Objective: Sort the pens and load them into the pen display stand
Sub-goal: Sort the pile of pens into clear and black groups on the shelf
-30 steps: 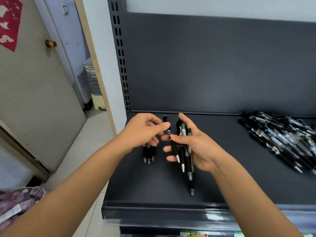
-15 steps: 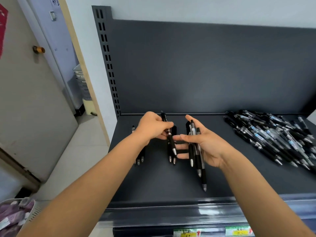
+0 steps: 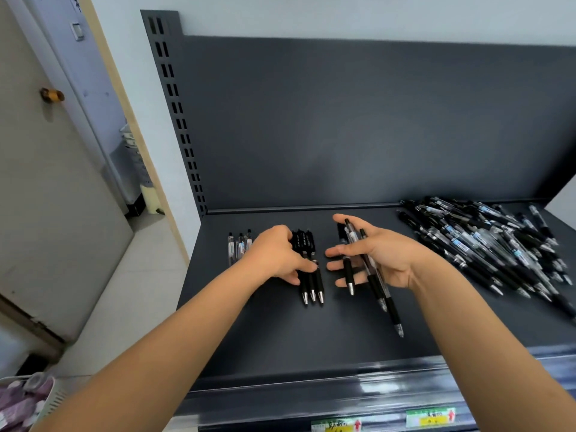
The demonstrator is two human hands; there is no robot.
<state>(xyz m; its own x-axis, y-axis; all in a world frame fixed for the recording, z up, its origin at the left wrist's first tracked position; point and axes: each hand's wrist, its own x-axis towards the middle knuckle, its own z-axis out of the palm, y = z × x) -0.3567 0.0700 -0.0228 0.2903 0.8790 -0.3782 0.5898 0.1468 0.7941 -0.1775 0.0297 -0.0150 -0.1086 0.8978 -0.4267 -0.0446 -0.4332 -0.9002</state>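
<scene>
My left hand (image 3: 276,255) rests low on the dark shelf (image 3: 280,335), its thumb and fingertips pinching a black pen (image 3: 318,280) that lies in a row of three black pens (image 3: 308,275), tips toward me. Just left of that hand lie three clear-barrelled pens (image 3: 239,244). My right hand (image 3: 383,254) hovers palm-up to the right and holds a bunch of several pens (image 3: 369,269) under its thumb; their tips stick out toward me. A big loose pile of mixed pens (image 3: 486,241) covers the shelf's right end.
The shelf has a dark back panel (image 3: 343,126) and a raised front lip (image 3: 311,388) with price tags (image 3: 430,416). Left of the shelf are a perforated upright (image 3: 179,113), a door and floor, with a basket (image 3: 28,400) at the bottom left.
My left hand carried one black pen down from the right hand's bunch and laid it beside the black pens on the shelf. The view shifted left and downward.
</scene>
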